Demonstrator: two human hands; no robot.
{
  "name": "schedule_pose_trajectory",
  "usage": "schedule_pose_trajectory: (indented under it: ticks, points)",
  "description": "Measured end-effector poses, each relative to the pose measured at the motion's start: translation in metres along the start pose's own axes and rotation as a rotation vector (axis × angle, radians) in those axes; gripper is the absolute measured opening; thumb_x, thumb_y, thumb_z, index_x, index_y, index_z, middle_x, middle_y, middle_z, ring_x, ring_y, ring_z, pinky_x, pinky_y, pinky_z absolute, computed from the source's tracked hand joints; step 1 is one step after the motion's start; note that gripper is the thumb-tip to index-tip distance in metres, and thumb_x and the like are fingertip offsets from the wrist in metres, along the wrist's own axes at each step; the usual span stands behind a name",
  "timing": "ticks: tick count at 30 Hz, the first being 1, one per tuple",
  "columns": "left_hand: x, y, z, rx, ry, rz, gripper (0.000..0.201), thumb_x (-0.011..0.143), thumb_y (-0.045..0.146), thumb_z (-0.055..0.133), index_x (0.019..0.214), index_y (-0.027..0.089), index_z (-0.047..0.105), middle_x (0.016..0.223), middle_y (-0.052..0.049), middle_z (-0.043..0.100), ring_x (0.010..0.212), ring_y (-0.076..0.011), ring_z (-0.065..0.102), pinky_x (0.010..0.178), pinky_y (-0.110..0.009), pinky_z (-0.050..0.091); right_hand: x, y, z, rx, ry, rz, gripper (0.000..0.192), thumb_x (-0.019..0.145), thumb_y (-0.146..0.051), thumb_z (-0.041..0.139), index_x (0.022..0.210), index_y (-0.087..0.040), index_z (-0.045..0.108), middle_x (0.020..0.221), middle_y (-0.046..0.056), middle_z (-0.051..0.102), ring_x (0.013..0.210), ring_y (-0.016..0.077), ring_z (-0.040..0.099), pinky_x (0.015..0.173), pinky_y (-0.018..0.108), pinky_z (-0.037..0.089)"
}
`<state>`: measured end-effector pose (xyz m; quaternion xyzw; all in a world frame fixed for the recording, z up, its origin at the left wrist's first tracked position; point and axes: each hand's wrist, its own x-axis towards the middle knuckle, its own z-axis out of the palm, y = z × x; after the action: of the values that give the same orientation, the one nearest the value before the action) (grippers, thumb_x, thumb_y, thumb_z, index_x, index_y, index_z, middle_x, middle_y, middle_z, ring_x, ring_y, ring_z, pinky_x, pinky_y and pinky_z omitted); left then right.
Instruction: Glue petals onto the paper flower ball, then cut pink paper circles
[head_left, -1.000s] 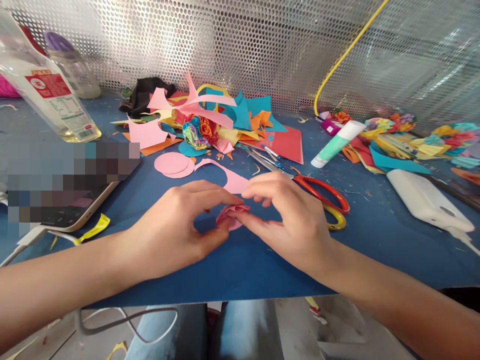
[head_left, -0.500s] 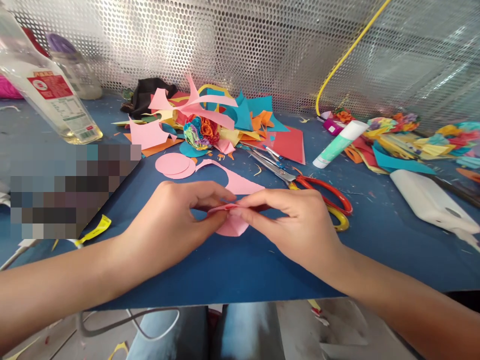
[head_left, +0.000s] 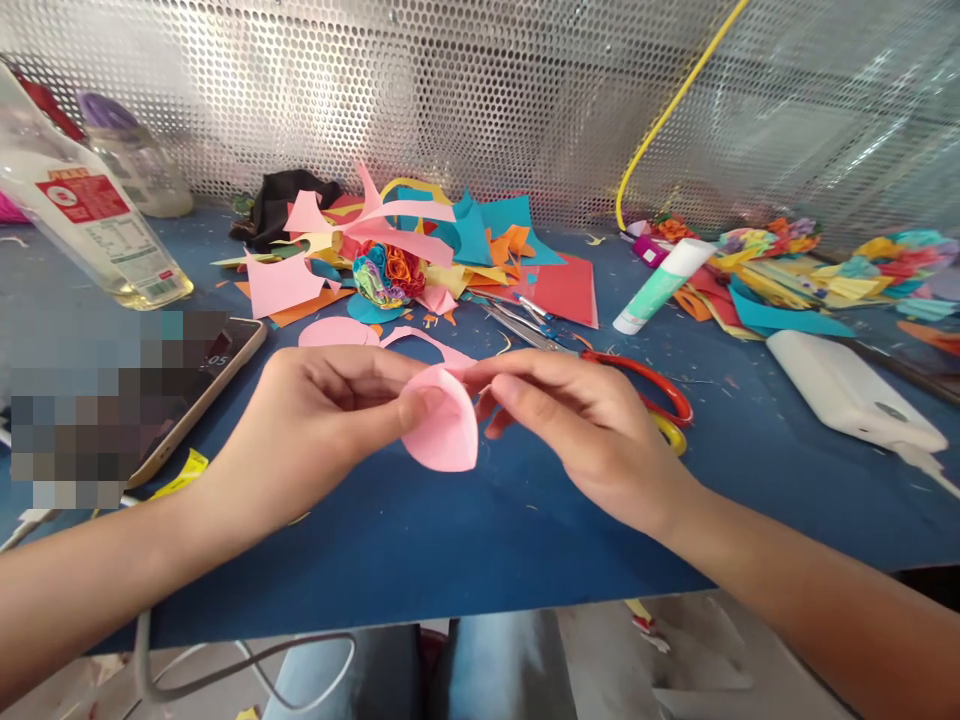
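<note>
Between the thumb and fingers of my left hand (head_left: pixel 322 410) is a folded pink paper circle (head_left: pixel 446 445), pinched at its creased upper part, with the rounded lower part fanned out. My right hand (head_left: pixel 600 430) is at the right edge of that paper. Its thumb has come away, its fingers are loosely bent, and the index fingertip is near or touching the far edge. Beyond my hands lie flat pink paper circles (head_left: pixel 337 332) and a pink offcut (head_left: pixel 431 343), both partly hidden. Scissors (head_left: pixel 649 375) with red and yellow handles lie behind my right hand.
Paper scraps (head_left: pixel 281 285) surround a multicoloured paper flower ball (head_left: pixel 386 275) at the back. A glue stick (head_left: pixel 664 287) and a white power bank (head_left: pixel 855 390) are on the right. A bottle (head_left: pixel 105 220) and a phone (head_left: pixel 202 400) are on the left, near cables.
The pinched pink circle has been turned and opened out, and more of its face shows. My right thumb and fingers have drawn off it to the right, while my left hand keeps its pinch.
</note>
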<state>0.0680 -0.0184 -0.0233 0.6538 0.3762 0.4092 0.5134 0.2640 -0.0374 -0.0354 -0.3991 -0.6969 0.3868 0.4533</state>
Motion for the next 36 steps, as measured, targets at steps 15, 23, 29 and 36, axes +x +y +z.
schedule_pose_trajectory:
  ticks: [15, 23, 29, 36]
  points:
    - [-0.0027, -0.0013, 0.0009, 0.098, -0.124, 0.059, 0.015, 0.08, 0.02, 0.063, 0.095, 0.02, 0.064, 0.085, 0.002, 0.07, 0.074, -0.0085, 0.065, 0.069, -0.016, 0.052, 0.0, 0.0068, 0.0051, -0.132, -0.04, -0.025, 0.008, 0.08, -0.027, 0.066, 0.084, -0.021, 0.07, 0.081, -0.003, 0.073, 0.069, 0.0111, 0.067, 0.063, 0.019, 0.052]
    - [-0.0039, 0.0045, 0.0014, 0.306, -0.133, 0.187, 0.016, 0.083, 0.022, 0.058, 0.075, 0.021, 0.072, 0.083, 0.0, 0.072, 0.077, -0.0122, 0.065, 0.07, -0.02, 0.052, 0.0002, 0.0036, 0.0022, -0.144, -0.076, 0.013, 0.015, 0.08, -0.033, 0.065, 0.081, -0.019, 0.069, 0.078, -0.001, 0.072, 0.071, 0.0142, 0.067, 0.064, 0.022, 0.052]
    - [-0.0066, 0.005, 0.0042, 0.336, -0.107, 0.197, 0.013, 0.082, 0.027, 0.06, 0.083, 0.021, 0.072, 0.086, -0.001, 0.072, 0.084, -0.0144, 0.065, 0.073, -0.021, 0.052, 0.0, 0.0043, 0.001, -0.213, -0.049, -0.041, 0.015, 0.081, -0.034, 0.064, 0.077, -0.02, 0.068, 0.074, -0.002, 0.07, 0.066, 0.012, 0.065, 0.06, 0.019, 0.051]
    - [-0.0034, -0.0003, -0.0012, 0.524, -0.047, 0.272, 0.01, 0.076, 0.023, 0.067, 0.083, 0.023, 0.074, 0.082, 0.003, 0.075, 0.072, -0.0114, 0.069, 0.07, -0.015, 0.054, -0.0022, 0.0073, 0.0022, -0.282, 0.024, -0.184, 0.013, 0.08, -0.031, 0.066, 0.075, -0.019, 0.069, 0.071, -0.002, 0.07, 0.063, 0.0103, 0.065, 0.061, 0.019, 0.05]
